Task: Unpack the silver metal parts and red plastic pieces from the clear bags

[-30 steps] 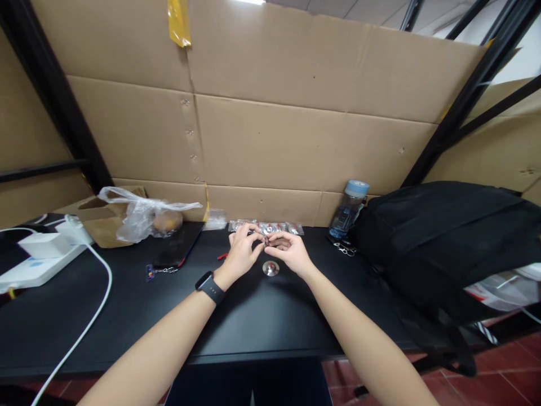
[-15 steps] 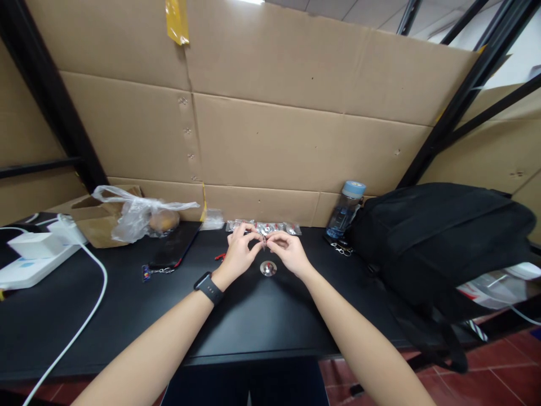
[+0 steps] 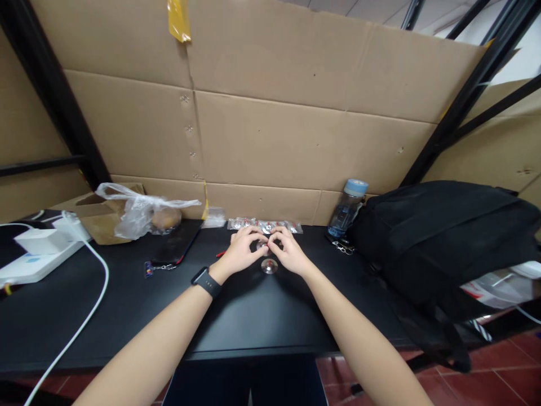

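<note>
Between my hands is a small shiny metal disc (image 3: 262,246) with a red bit at its middle, which looks like a finger cymbal. My left hand (image 3: 244,250), with a dark watch on its wrist, curls around the disc's left side with thumb and fingers on it. My right hand (image 3: 288,251) pinches at the red middle from the right. Fingers partly hide the disc. Just nearer to me, a second domed metal disc (image 3: 269,266) with a red centre lies flat on the black table (image 3: 257,321). A small red item (image 3: 220,254) lies left of my left hand, partly covered.
Clear packets (image 3: 291,226) with similar discs line the cardboard wall (image 3: 262,146). To the left are a black pouch (image 3: 177,242), a plastic bag (image 3: 133,217) and a white power strip (image 3: 29,268). A water bottle (image 3: 346,208), keys (image 3: 342,247) and a black backpack (image 3: 439,237) stand right.
The disc in my hands has tilted from edge-on to showing more of its face. My hands have lowered slightly, closer to the disc on the table. The view has shifted a little.
</note>
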Motion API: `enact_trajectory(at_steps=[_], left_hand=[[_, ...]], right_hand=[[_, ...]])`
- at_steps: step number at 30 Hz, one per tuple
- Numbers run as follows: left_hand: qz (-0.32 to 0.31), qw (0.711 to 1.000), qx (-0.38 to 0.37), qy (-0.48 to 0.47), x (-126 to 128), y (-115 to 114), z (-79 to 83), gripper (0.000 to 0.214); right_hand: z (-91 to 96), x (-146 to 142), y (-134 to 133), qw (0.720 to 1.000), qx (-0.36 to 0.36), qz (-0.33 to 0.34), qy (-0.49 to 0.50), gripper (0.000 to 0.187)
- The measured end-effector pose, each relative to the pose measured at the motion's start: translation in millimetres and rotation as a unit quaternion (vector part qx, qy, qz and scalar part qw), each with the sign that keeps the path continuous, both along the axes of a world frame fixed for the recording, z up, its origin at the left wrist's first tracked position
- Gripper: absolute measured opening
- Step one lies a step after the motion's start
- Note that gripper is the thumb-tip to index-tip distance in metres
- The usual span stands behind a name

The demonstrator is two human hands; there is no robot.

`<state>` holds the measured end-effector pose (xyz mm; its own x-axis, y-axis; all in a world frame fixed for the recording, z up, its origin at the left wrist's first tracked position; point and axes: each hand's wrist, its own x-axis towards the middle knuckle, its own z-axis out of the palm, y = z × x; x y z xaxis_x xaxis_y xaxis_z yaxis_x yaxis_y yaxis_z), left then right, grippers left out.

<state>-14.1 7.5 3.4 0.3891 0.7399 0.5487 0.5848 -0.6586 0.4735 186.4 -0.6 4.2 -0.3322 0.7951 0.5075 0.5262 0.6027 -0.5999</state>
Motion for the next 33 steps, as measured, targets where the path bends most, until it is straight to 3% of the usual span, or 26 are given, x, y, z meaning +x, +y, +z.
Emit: enact_trajectory(at_steps=[8, 12, 16, 21, 24, 27, 33], left_hand=[[0.050, 0.996, 0.004, 0.069, -2.4, 1.2, -2.3, 0.011], [0.062, 0.993, -0.005, 0.104, -10.7, 2.6, 0.8, 0.012], [0.055, 0.991, -0.012, 0.121, -13.7, 4.0, -0.3, 0.012], [0.039, 0.992, -0.022, 0.117, -12.3, 5.5, -3.2, 0.011], [0.038, 0.992, -0.039, 0.113, -11.9, 7.1, -4.4, 0.010], [0.057, 0.993, -0.076, 0.065, -11.6, 10.1, -4.9, 0.011], [0.024, 0.982, -0.148, -0.113, -4.0, 16.2, -10.0, 0.016]], right_hand=[[-0.2, 2.5, 0.5, 0.999, -0.015, 0.005, -0.030, 0.011], [-1.3, 12.0, 1.2, 0.984, -0.067, 0.050, -0.156, 0.034], [-2.1, 15.1, 1.8, 0.971, -0.079, 0.075, -0.213, 0.011], [-2.7, 16.5, 4.2, 0.974, -0.069, 0.010, -0.214, 0.015], [-0.4, 17.9, 6.8, 0.986, -0.067, -0.018, -0.151, 0.012], [2.5, 17.0, 9.9, 0.997, -0.068, -0.033, -0.007, 0.012], [-2.4, 3.1, 10.3, 0.971, -0.109, 0.038, 0.210, 0.022]])
